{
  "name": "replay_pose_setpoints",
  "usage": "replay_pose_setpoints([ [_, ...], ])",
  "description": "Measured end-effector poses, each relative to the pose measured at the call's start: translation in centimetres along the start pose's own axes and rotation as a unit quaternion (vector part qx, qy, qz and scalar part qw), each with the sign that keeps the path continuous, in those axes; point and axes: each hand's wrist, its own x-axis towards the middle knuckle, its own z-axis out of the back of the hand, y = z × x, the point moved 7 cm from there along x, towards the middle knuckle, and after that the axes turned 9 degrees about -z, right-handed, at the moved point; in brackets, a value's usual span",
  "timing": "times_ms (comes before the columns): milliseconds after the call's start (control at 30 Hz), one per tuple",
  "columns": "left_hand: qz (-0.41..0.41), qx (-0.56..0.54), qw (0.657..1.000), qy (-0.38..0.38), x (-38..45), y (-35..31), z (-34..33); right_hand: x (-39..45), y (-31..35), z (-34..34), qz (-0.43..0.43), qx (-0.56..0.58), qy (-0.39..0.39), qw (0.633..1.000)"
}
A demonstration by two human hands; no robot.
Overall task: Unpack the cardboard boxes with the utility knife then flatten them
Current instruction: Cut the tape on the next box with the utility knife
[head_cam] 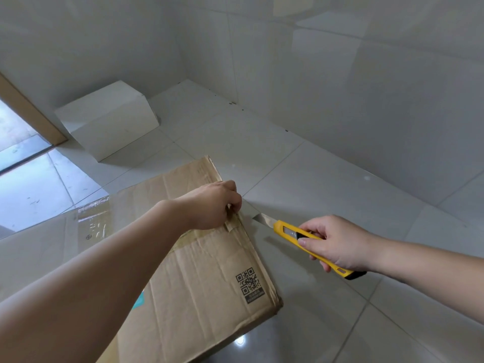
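Observation:
A brown cardboard box (209, 279) lies on the tiled floor in front of me, with a QR code printed near its right edge and clear tape running across its top. My left hand (212, 203) reaches over the box and pinches the end of the tape strip (231, 224) at the right edge. My right hand (337, 244) holds a yellow utility knife (290, 230) to the right of the box. Its blade is extended and points left toward the box edge, a short gap away from it.
A white box (110, 119) stands against the wall at the back left. A doorway with a wooden frame (28, 111) is at the far left. Tiled walls meet in a corner behind. Glossy floor tiles (340, 179) spread to the right.

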Motion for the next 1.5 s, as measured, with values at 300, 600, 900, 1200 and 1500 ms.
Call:
replay_pose_setpoints([
  [300, -0.02, 0.049, 0.999, 0.003, 0.8, -0.5, 0.2, 0.1, 0.5, -0.5, 0.035, -0.001, 0.015, 0.999],
  [600, -0.017, 0.081, 0.997, 0.006, 1.2, -0.6, -0.2, -0.4, 0.8, -2.7, 0.027, -0.003, 0.1, 0.995],
  [900, 0.005, 0.081, 0.996, -0.027, 1.8, -0.5, -0.2, -1.4, -1.1, -1.3, 0.007, -0.006, 0.076, 0.997],
  [1200, -0.005, 0.063, 0.998, -0.027, 1.3, -0.6, -0.2, -0.8, -1.0, -0.8, 0.006, -0.003, 0.039, 0.999],
  [1500, -0.017, 0.015, 0.998, -0.066, 0.1, -0.9, 0.8, -0.6, -0.9, -0.8, 0.012, -0.014, 0.032, 0.999],
])
